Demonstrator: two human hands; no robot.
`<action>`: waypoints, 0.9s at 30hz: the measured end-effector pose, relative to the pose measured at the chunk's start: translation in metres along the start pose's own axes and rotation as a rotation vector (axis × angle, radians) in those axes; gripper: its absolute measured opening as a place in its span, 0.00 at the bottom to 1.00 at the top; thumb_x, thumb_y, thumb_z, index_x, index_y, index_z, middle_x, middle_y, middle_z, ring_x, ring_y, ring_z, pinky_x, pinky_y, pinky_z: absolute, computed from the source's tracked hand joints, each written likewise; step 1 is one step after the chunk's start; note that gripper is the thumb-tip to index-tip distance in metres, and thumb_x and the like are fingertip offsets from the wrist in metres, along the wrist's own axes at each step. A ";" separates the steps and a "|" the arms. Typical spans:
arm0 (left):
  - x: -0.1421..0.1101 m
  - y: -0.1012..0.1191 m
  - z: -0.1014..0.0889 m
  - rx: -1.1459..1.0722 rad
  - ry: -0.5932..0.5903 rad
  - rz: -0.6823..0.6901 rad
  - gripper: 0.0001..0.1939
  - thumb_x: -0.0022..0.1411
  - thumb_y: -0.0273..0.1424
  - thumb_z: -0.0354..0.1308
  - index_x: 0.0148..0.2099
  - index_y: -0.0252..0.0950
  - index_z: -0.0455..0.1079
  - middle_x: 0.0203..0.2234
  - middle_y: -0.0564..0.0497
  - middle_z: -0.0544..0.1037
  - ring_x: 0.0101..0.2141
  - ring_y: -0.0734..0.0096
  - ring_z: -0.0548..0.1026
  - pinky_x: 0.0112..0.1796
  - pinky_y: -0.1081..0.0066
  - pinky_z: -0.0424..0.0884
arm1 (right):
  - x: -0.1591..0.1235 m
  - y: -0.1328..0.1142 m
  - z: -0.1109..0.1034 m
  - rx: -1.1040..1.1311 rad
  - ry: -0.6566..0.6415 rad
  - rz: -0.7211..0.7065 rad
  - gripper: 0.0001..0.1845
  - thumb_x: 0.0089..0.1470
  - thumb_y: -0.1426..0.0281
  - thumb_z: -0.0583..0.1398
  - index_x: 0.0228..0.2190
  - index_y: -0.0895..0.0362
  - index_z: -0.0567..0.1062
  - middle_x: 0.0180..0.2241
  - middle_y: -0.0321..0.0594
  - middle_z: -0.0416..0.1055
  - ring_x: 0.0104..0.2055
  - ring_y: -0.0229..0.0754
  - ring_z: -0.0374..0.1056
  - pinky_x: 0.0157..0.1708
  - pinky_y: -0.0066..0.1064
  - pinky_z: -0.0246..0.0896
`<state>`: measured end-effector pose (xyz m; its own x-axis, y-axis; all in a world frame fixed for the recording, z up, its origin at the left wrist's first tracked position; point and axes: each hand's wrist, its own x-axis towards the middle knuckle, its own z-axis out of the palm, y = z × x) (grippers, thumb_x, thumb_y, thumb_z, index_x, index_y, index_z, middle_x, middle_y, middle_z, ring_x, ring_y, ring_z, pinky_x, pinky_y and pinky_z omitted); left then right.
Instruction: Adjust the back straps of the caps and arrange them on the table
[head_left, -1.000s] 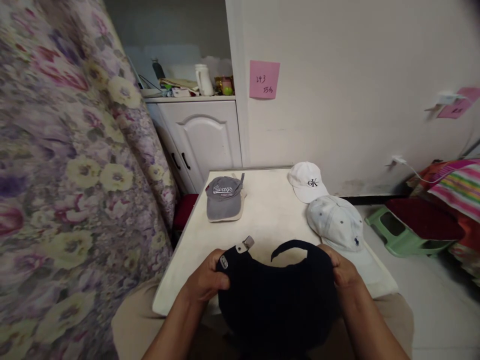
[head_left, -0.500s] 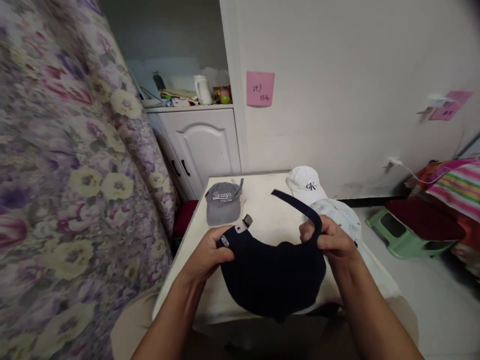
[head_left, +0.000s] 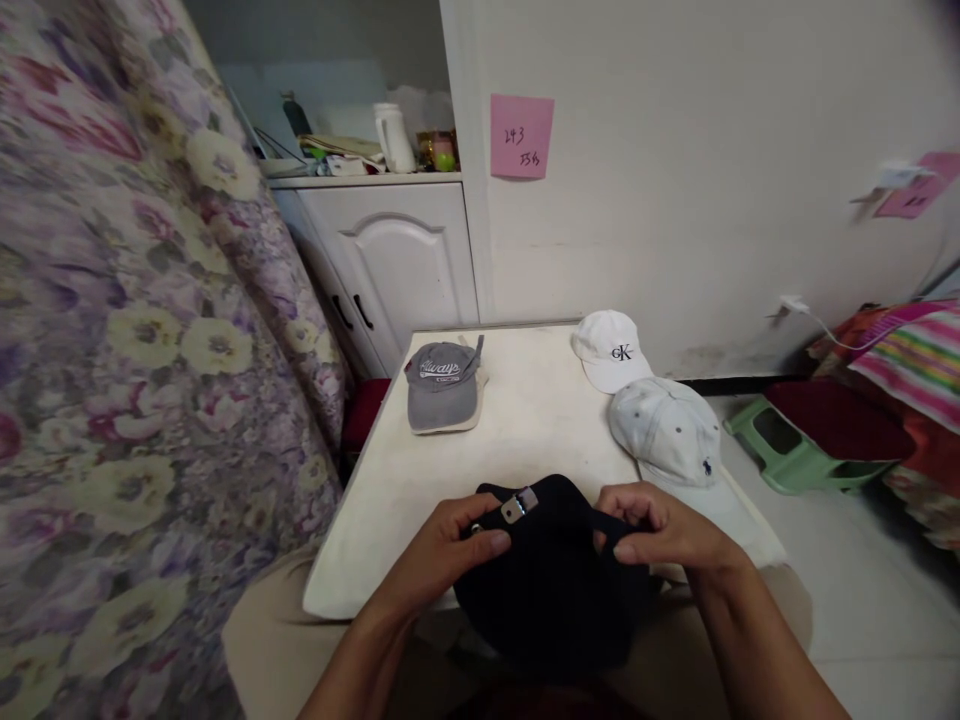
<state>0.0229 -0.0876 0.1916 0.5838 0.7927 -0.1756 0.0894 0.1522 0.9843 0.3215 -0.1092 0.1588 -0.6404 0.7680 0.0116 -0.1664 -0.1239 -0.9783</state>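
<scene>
Both hands hold a dark navy cap (head_left: pixel 551 590) at the near edge of the white desk (head_left: pixel 525 430), part of the cap lying on the desk and part hanging over its edge toward the person. The left hand (head_left: pixel 450 545) pinches the cap's back edge between thumb and fingers, right beside the small metal buckle (head_left: pixel 517 507), which sits just off its fingertips. The right hand (head_left: pixel 660 530) is closed on the cap's dark strap (head_left: pixel 611 522), thumb pressed against curled fingers, and the strap runs from it toward the left hand. The two hands are near each other, with the top of the cap between them. Just beyond the right hand lies a pale blue dotted cap (head_left: pixel 667 435), and farther out past that a white cap with black letters (head_left: pixel 609 348). Well beyond the left hand, on the far left part of the desk, rests a grey cap with white lettering (head_left: pixel 439 385). To the left of the left hand hangs a flowered cloth (head_left: pixel 135 330).
</scene>
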 end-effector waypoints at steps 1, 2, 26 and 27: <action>0.000 -0.001 0.001 -0.003 0.014 -0.001 0.16 0.57 0.42 0.66 0.36 0.32 0.74 0.27 0.53 0.72 0.28 0.74 0.67 0.28 0.77 0.60 | -0.001 -0.002 0.003 0.003 0.033 -0.009 0.14 0.51 0.64 0.69 0.37 0.59 0.77 0.29 0.36 0.73 0.25 0.30 0.61 0.24 0.20 0.53; -0.001 -0.003 0.001 -0.009 0.028 -0.002 0.16 0.57 0.42 0.65 0.36 0.32 0.74 0.26 0.54 0.72 0.27 0.75 0.66 0.27 0.77 0.59 | -0.002 -0.003 0.006 0.011 0.062 -0.018 0.14 0.51 0.63 0.69 0.37 0.59 0.77 0.31 0.37 0.73 0.26 0.30 0.62 0.25 0.21 0.54; -0.008 0.012 0.035 0.316 0.236 0.201 0.10 0.65 0.37 0.59 0.38 0.37 0.77 0.32 0.52 0.80 0.34 0.66 0.74 0.35 0.72 0.66 | 0.041 -0.030 0.052 -0.020 0.295 0.021 0.17 0.48 0.61 0.70 0.29 0.58 0.71 0.24 0.29 0.64 0.22 0.30 0.56 0.21 0.22 0.48; -0.007 0.012 0.036 0.311 0.244 0.198 0.10 0.65 0.37 0.59 0.37 0.37 0.77 0.31 0.52 0.79 0.33 0.66 0.73 0.34 0.73 0.65 | 0.042 -0.029 0.053 -0.010 0.302 0.025 0.17 0.48 0.61 0.70 0.29 0.58 0.71 0.24 0.29 0.65 0.23 0.30 0.57 0.22 0.22 0.49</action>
<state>0.0483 -0.1128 0.2050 0.4094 0.9107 0.0546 0.2553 -0.1718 0.9515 0.2594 -0.1063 0.1987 -0.3921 0.9170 -0.0732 -0.1452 -0.1402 -0.9794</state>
